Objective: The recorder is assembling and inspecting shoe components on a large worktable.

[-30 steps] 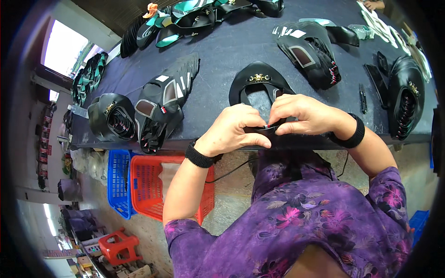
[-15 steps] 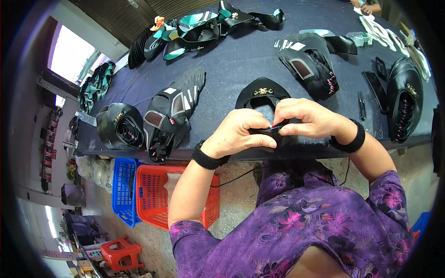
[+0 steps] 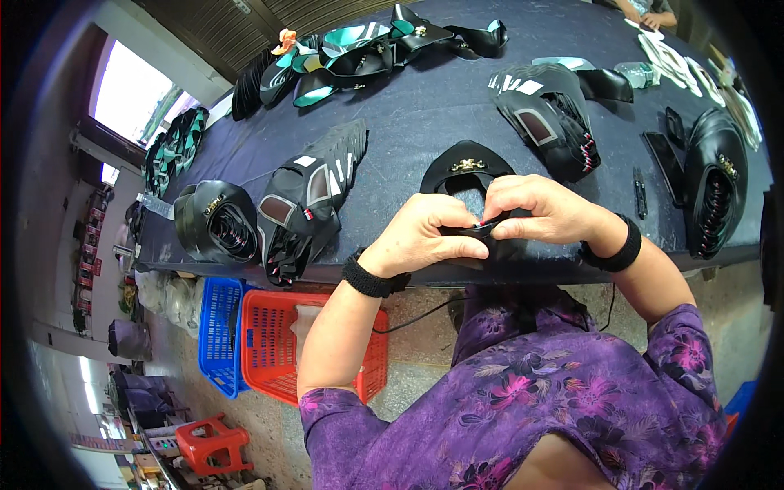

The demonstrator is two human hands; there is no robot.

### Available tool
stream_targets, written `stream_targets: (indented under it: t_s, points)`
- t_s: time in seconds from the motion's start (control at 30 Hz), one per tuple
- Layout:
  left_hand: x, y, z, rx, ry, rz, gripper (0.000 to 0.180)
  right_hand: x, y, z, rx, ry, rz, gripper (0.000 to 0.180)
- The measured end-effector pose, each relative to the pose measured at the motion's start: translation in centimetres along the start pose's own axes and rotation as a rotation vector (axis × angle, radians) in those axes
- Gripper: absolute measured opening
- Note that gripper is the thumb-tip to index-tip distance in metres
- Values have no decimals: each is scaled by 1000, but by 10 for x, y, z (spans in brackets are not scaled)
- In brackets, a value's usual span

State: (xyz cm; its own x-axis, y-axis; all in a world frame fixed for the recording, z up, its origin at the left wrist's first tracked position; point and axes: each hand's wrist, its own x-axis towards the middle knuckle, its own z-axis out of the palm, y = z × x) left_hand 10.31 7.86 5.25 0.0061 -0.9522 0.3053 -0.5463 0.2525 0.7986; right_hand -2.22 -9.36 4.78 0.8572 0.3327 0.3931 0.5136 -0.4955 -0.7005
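Fingertips of left hand [image 3: 425, 237] and right hand [image 3: 543, 214] pinched shut on small black strap piece [image 3: 478, 231], curved black shoe upper [image 3: 465, 167] at twelve o'clock, fanned stack of uppers [image 3: 306, 204] at nine o'clock.

Bare hands, left hand [image 3: 425, 237] and right hand [image 3: 543, 212], no gloves and no rings visible. Black elastic wristband [image 3: 369, 279] on the left wrist, thick and ribbed, snug. Matching black wristband [image 3: 618, 251] on the right wrist, same width. Forearms bare up past the elbows. Short-sleeved purple blouse [image 3: 572, 408], printed all over with flowers in pink and magenta and leaves in pale grey-green, loose at the sleeve hems, darker violet in the folds across the chest.
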Motion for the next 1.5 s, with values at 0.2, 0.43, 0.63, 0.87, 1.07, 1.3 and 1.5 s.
stream_targets:
  t_s: [0.2, 0.43, 0.63, 0.87, 1.07, 1.3, 1.5]
  points:
    - [-1, 1, 3, -120, -2, -108, 20, -2, 2, 1, 41, 39, 14, 22]
    - [-4, 0, 9, -174, 28, -90, 16, -2, -2, 2, 72, 34, 80, 23]
    - [-11, -3, 10, -20, 25, -117, 19, 0, -3, 9, 41, 46, 80, 21]
    - [-8, 10, 12, 372, -203, -162, 26, 2, -2, 24, 4, 124, 41, 18]
    - [-14, 2, 15, 208, -107, -169, 24, -14, -10, 22, -157, 336, 19, 23]
    - [-38, 11, 17, 181, -36, -181, 24, -95, 1, 52, 1127, 484, 675, 24]
    - [-39, 15, 31, -34, -62, -130, 26, -60, 21, 85, 1732, 606, 653, 26]
